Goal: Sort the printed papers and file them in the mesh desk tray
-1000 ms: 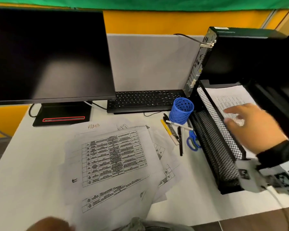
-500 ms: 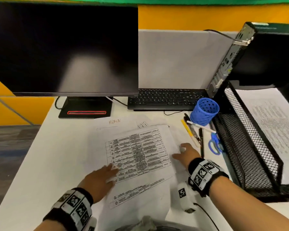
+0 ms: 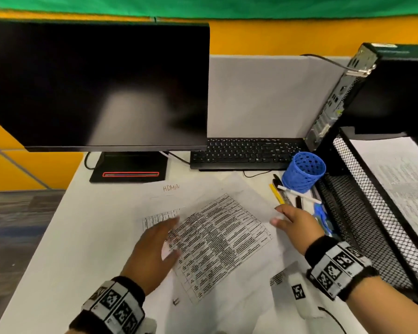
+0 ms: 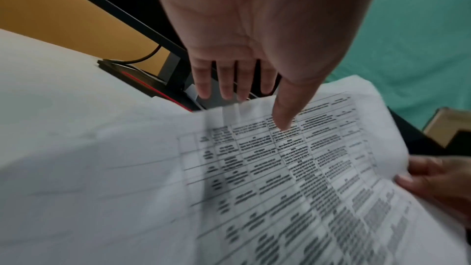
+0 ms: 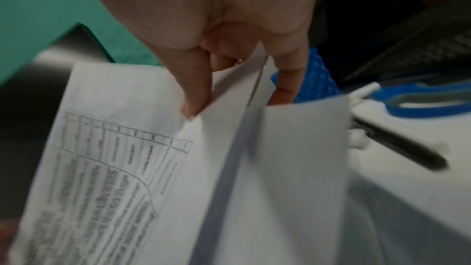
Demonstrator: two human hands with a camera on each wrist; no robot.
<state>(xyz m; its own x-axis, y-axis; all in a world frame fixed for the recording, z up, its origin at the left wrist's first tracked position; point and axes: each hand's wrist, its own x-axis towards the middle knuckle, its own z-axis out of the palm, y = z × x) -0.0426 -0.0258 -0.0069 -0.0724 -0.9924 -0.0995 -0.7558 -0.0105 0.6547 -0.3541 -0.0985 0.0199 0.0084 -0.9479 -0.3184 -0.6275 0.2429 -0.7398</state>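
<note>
You have the papers (image 3: 217, 237) at the desk's (image 3: 87, 237) centre, the monitor (image 3: 94, 83) behind them, and the mesh tray (image 3: 372, 225) along its right edge.

Thin matt paper is seen in the printed sheet (image 3: 217, 239); black metal mesh forms the tray (image 3: 372, 227); perforated blue plastic forms the pen cup (image 3: 303, 172); the monitor screen (image 3: 94, 83) is glossy.

You sit at a white desk (image 3: 65, 237). Behind it you see an orange wall (image 3: 263, 37) with a green cloth (image 3: 203, 6) hanging along its top. A grey divider panel (image 3: 258, 97) stands at the back of the desk. A dark monitor (image 3: 94, 80) reflects a pale patch of light. On your left, the floor (image 3: 15, 225) is grey.
</note>
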